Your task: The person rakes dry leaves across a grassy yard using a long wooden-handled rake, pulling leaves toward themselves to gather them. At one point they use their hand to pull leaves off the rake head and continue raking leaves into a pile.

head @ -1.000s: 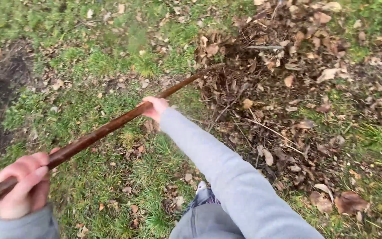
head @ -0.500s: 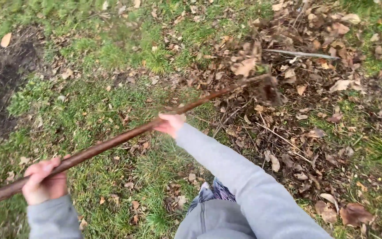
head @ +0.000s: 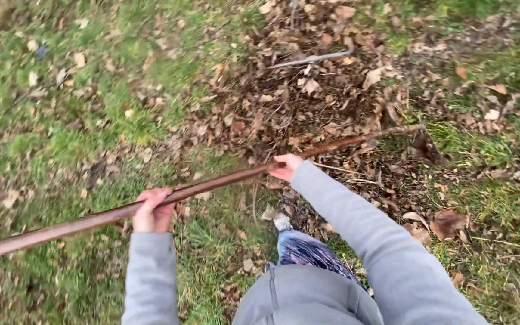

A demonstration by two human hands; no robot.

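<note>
A long brown wooden rake handle (head: 224,179) runs from the lower left up to the right across the grass. My left hand (head: 153,210) grips it near the middle of the view. My right hand (head: 286,167) grips it farther along, arm stretched out in a grey sleeve. The far end of the tool (head: 422,144) sits blurred at the edge of a pile of brown dead leaves (head: 308,102).
Grass with scattered leaves lies all around. A pale thin stick (head: 311,59) rests on the leaf pile. My shoe (head: 302,247) and grey trouser leg show at the bottom. A large brown leaf (head: 448,222) lies at the lower right.
The rake head has swung to the right across the leaf pile. Both hands have shifted right along with the handle, and the view has turned toward the leaves.
</note>
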